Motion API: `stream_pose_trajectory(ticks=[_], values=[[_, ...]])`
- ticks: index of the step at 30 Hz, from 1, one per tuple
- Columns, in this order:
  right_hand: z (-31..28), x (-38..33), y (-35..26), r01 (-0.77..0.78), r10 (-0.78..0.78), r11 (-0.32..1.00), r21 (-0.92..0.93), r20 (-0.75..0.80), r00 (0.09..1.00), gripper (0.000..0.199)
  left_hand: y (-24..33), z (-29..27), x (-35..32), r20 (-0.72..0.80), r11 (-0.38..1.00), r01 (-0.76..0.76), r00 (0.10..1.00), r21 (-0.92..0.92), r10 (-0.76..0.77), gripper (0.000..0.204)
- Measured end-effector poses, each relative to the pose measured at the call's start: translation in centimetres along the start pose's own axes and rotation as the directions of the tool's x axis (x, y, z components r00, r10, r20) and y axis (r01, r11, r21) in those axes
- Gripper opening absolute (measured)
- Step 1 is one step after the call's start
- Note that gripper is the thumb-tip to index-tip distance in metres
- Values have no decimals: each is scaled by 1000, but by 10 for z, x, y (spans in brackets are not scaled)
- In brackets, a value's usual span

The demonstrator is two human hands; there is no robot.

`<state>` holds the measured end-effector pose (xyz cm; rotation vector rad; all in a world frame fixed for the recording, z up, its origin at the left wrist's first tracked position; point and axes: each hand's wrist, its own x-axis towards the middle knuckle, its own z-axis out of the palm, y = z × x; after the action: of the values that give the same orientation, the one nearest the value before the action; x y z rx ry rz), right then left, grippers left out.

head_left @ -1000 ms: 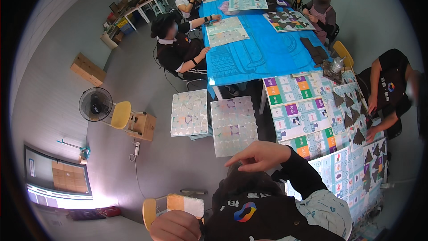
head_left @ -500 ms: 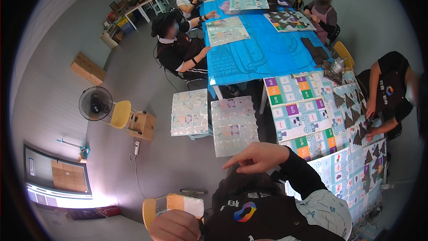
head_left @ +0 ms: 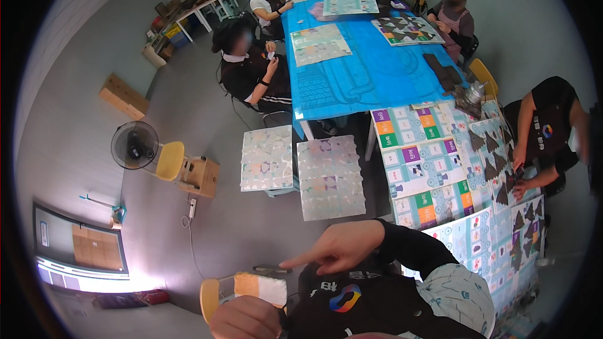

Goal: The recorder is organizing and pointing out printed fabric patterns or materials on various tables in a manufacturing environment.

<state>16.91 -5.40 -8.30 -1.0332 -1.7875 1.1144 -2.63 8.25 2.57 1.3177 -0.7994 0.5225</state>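
Two hands low in view, one pointing, one balled up

Pointing leftward with the right hand (head_left: 342, 248): index finger stretched out, the other fingers folded under, gripping nothing, black sleeve trailing off to the right. Keeping the left hand (head_left: 245, 317) balled into a fist near the bottom edge, partly cut off by the rim, so not showing whether anything is lying inside it. Hovering both hands over a black top with a coloured emblem (head_left: 344, 298), which is hiding most of the floor beneath. Glimpsing, just between the hands, a yellow chair (head_left: 210, 295) with an orange and white cloth (head_left: 260, 287) draped on it, its seat mostly hidden.

Making out only dimly a shiny thing (head_left: 471, 94) at the join of the tables. Showing a wooden box (head_left: 202, 176) beside a second yellow chair (head_left: 169, 160), contents not visible.

Looking down on a long table under a blue cover (head_left: 370, 69), carrying patterned sheets, and adjoining a board of coloured squares (head_left: 421, 163) strewn with dark triangular pieces (head_left: 496, 163). Resting two pale patterned sheets (head_left: 330, 176) on a low stand over grey floor. Standing a black fan (head_left: 134, 145) near the wall. Seating several other people along both sides of the table, hands busy at its edge.
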Motion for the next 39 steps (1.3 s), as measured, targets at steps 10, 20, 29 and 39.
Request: stream_pose_trajectory(ticks=[10, 20, 29, 39], values=[[-9, -7, -10, -112, 112, 994, -11, 5, 994, 65, 6, 1, -8, -46, 999, -11, 999, 30, 12, 42], [-15, -21, -16, -214, 212, 976, -33, -46, 976, 64, 4, 5, -5, -43, 999, -34, 998, 38, 36, 46], [-11, -21, -11, -191, 189, 981, -29, -50, 981, 62, 6, 0, -1, 61, 1000, -24, 998, 12, 23, 43], [-3, -18, 4, -197, 197, 980, 2, -9, 980, 55, 2, -1, 3, 104, 996, -67, 992, -60, 73, 36]])
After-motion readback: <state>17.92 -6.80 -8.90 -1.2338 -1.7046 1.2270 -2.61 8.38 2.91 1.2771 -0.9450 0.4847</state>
